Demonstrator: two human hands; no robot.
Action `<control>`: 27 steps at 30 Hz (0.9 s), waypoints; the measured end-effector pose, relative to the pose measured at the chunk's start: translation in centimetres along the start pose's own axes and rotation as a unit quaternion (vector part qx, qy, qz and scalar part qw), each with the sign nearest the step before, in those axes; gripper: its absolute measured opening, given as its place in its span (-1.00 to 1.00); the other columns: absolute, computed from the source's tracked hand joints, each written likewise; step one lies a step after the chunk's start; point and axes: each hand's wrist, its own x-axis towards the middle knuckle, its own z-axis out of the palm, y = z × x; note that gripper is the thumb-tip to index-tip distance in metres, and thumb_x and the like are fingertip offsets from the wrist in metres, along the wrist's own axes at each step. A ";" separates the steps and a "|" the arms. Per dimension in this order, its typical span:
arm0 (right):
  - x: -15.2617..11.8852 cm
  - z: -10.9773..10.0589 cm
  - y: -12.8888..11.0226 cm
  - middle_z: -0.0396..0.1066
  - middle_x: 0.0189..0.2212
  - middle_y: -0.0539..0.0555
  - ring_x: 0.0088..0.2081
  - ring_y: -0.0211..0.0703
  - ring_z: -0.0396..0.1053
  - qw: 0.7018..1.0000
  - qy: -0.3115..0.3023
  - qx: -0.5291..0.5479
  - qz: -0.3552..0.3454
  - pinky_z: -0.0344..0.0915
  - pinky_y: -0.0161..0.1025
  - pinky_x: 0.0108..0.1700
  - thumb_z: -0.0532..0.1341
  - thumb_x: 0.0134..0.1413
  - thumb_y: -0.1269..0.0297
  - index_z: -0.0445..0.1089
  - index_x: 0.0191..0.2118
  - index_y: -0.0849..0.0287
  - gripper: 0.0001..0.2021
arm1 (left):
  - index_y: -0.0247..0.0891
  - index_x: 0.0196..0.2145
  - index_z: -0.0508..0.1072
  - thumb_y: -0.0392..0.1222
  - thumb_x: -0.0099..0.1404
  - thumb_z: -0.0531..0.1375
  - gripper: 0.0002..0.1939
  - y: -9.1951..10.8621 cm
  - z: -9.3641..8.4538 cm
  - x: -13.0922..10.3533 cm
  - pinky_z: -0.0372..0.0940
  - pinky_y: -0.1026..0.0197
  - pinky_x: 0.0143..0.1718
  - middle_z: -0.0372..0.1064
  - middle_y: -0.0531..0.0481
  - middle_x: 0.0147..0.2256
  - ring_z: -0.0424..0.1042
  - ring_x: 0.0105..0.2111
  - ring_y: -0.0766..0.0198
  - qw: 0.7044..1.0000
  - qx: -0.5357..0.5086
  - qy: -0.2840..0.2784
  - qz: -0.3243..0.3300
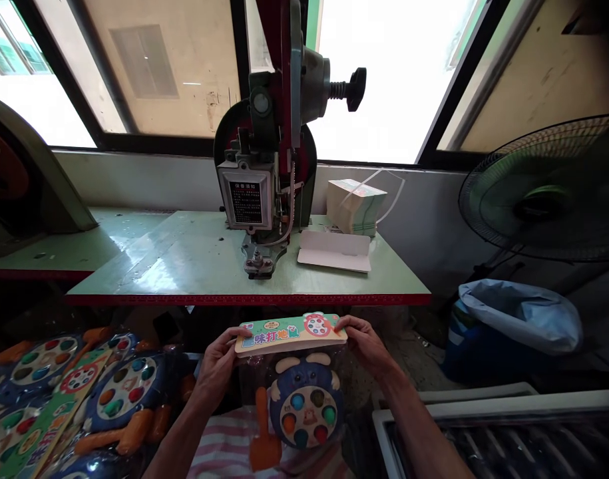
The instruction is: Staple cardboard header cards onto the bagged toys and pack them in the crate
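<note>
A folded header card (290, 334), printed with coloured characters and a round picture, runs between my two hands at the top of a clear bag. My left hand (219, 366) pinches its left end, and my right hand (367, 346) pinches its right end. Inside the bag, below the card, hang a blue round toy (307, 406) with coloured knobs and an orange hammer (265, 436). Just beyond the card stands a stapling machine (257, 199), its foot above the front of the green table (194, 266). Neither hand touches the machine.
An opened blank card (334, 253) and a strapped card stack (357, 206) lie right of the machine. Bagged toys (127, 392) pile up at lower left. At right are a fan (541, 199), a lined blue bin (514, 326) and a white-rimmed tray (484, 400).
</note>
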 end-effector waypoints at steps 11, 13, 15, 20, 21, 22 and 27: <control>0.0 0.3 -0.1 0.60 -0.23 0.12 -0.19 0.00 0.50 0.989 0.041 -0.120 -0.081 0.44 -0.20 -0.26 0.46 -0.04 0.00 0.62 -0.20 0.14 -0.65 | -0.36 -0.11 0.65 0.06 0.14 0.37 -0.53 0.0 -0.1 0.2 0.49 0.11 -0.16 0.60 -0.20 -0.13 0.58 -0.19 0.01 1.000 -0.020 0.001 0.000; 0.0 0.5 0.1 0.60 -0.26 0.11 -0.25 -0.05 0.49 0.986 0.055 -0.122 -0.095 0.43 -0.21 -0.28 0.47 -0.04 0.02 0.61 -0.22 0.14 -0.67 | -0.33 -0.04 0.63 0.09 0.15 0.39 -0.48 -0.2 -0.1 0.1 0.47 0.11 -0.13 0.61 -0.19 -0.10 0.57 -0.14 -0.01 0.999 0.033 0.001 0.021; 0.1 0.6 0.3 0.59 -0.29 0.08 -0.33 -0.12 0.46 0.986 0.065 -0.109 -0.105 0.42 -0.23 -0.30 0.48 -0.04 0.05 0.61 -0.23 0.13 -0.69 | -0.28 0.00 0.62 0.09 0.11 0.44 -0.44 -0.5 0.0 0.1 0.46 0.14 -0.11 0.62 -0.16 -0.11 0.57 -0.12 -0.01 0.996 0.078 0.008 0.042; 0.3 0.9 0.7 0.59 -0.34 0.04 -0.40 -0.19 0.44 0.988 0.082 -0.080 -0.108 0.41 -0.26 -0.34 0.51 -0.09 0.09 0.61 -0.27 0.10 -0.73 | -0.27 -0.01 0.60 0.10 0.13 0.44 -0.45 -0.9 0.4 0.5 0.49 0.09 -0.05 0.63 -0.12 -0.14 0.58 -0.11 0.01 0.994 0.077 0.011 0.071; 0.3 0.9 0.8 0.59 -0.35 0.03 -0.40 -0.19 0.44 0.988 0.082 -0.077 -0.108 0.41 -0.26 -0.35 0.51 -0.09 0.09 0.61 -0.27 0.10 -0.73 | -0.28 0.00 0.59 0.09 0.13 0.44 -0.44 -1.0 0.4 0.6 0.49 0.08 -0.06 0.63 -0.12 -0.15 0.58 -0.12 0.01 0.995 0.074 0.009 0.071; 0.4 1.0 0.8 0.59 -0.36 0.03 -0.41 -0.18 0.44 0.988 0.082 -0.075 -0.107 0.41 -0.25 -0.36 0.51 -0.10 0.08 0.61 -0.28 0.09 -0.72 | -0.29 0.01 0.58 0.09 0.13 0.44 -0.43 -1.0 0.4 0.6 0.50 0.07 -0.07 0.63 -0.11 -0.16 0.59 -0.14 0.01 0.995 0.071 0.005 0.071; 0.3 1.0 0.7 0.60 -0.38 0.03 -0.46 -0.19 0.42 0.988 0.093 -0.067 -0.099 0.40 -0.25 -0.38 0.53 -0.16 0.04 0.62 -0.30 0.09 -0.69 | -0.28 0.03 0.53 0.10 0.15 0.44 -0.41 -1.2 0.3 0.6 0.53 0.07 -0.13 0.63 -0.08 -0.23 0.62 -0.28 0.07 0.995 0.073 -0.008 0.066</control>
